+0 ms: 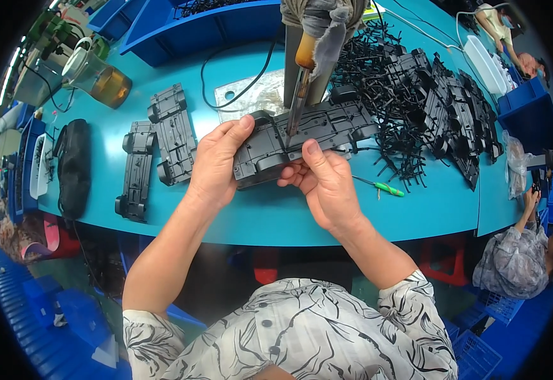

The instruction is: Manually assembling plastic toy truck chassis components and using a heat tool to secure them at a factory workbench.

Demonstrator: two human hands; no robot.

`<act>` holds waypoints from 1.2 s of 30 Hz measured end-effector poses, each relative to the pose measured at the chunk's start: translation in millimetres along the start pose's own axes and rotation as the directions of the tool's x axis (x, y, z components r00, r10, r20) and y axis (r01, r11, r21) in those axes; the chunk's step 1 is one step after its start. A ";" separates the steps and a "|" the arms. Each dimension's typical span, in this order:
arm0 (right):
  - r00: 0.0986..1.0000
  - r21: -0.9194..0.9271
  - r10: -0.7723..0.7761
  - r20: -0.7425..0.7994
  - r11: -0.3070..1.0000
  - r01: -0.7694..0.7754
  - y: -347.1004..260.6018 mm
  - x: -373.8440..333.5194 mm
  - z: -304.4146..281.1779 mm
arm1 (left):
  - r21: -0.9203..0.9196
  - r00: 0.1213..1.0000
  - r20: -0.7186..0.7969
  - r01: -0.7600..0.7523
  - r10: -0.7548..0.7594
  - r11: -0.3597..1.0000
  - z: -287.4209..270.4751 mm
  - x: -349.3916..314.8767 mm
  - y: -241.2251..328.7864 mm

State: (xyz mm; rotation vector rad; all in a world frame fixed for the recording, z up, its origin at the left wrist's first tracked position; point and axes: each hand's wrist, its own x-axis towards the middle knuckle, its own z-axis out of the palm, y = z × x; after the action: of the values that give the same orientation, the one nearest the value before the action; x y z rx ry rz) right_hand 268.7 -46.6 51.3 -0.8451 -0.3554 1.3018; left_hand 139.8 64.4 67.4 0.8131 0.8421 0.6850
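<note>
Between my two hands is a black moulded plastic toy-car chassis (pixel 260 152), tilted over the table. My left hand (pixel 216 158) is closed on its left end, thumb on top. My right hand (pixel 327 180) grips the near edge toward the right end, thumb up and fingers curled beneath. A soldering iron (pixel 300 95) with an orange handle, fixed upright on a cloth-wrapped stand, points down at the chassis; its tip appears to touch the middle. Behind the chassis lies a worn metal plate (pixel 251 95). Two similar chassis (pixel 138 168) (pixel 175 133) rest left of my left hand.
Stacked chassis (pixel 457 120) and a heap of small black parts (pixel 365 63) cover the right side. A green-handled tool (pixel 388 189) lies near my right hand. Leftward are a black pouch (pixel 73 168) and a jug of amber liquid (pixel 108 85). A blue bin (pixel 213 28) stands behind; co-workers sit right.
</note>
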 end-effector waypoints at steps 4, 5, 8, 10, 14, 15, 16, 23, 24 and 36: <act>1.000 0.002 -0.004 0.010 1.000 0.004 0.1 0.2 0.4 | 0.015 1.000 0.009 -0.006 0.006 1.000 0.7 -0.6 1.7; 1.000 0.002 -0.002 0.010 1.000 0.002 0.1 0.2 0.7 | 0.015 1.000 0.007 -0.006 0.006 1.000 0.9 -0.8 1.9; 1.000 0.001 0.007 0.000 1.000 -0.007 -0.2 0.1 1.6 | 0.013 1.000 -0.002 -0.012 0.012 1.000 2.8 -2.0 3.0; 1.000 -0.010 -0.010 -0.002 1.000 0.010 -0.4 0.0 2.0 | 0.021 1.000 -0.003 -0.011 0.011 1.000 4.4 -2.6 4.3; 1.000 -0.015 -0.007 -0.010 1.000 0.006 0.3 0.0 1.0 | 0.017 1.000 -0.002 -0.010 0.010 1.000 5.1 -3.4 5.0; 1.000 -0.013 -0.013 0.000 1.000 0.013 0.3 0.2 1.1 | 0.014 1.000 0.001 -0.011 0.011 1.000 5.0 -3.7 5.1; 1.000 -0.010 -0.020 0.009 1.000 0.020 0.3 0.2 1.3 | 0.012 1.000 0.004 -0.013 0.013 1.000 4.9 -3.9 5.3; 1.000 -0.018 -0.025 0.005 1.000 0.025 -0.3 0.0 2.0 | -0.009 0.999 0.032 0.024 -0.024 1.000 0.3 -0.1 1.4; 1.000 -0.018 -0.012 -0.003 1.000 0.012 0.3 0.1 1.5 | -0.006 0.999 0.022 0.034 -0.034 0.999 -0.5 0.3 0.7; 1.000 -0.022 -0.013 -0.016 1.000 0.013 0.5 0.7 3.4 | -0.011 1.000 0.001 0.022 -0.022 1.000 2.3 -0.3 2.8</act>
State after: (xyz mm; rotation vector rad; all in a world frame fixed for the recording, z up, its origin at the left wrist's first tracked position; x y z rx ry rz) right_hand 266.3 -44.8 53.0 -0.8700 -0.3621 1.2806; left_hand 141.1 64.8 70.8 0.7934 0.8445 0.6687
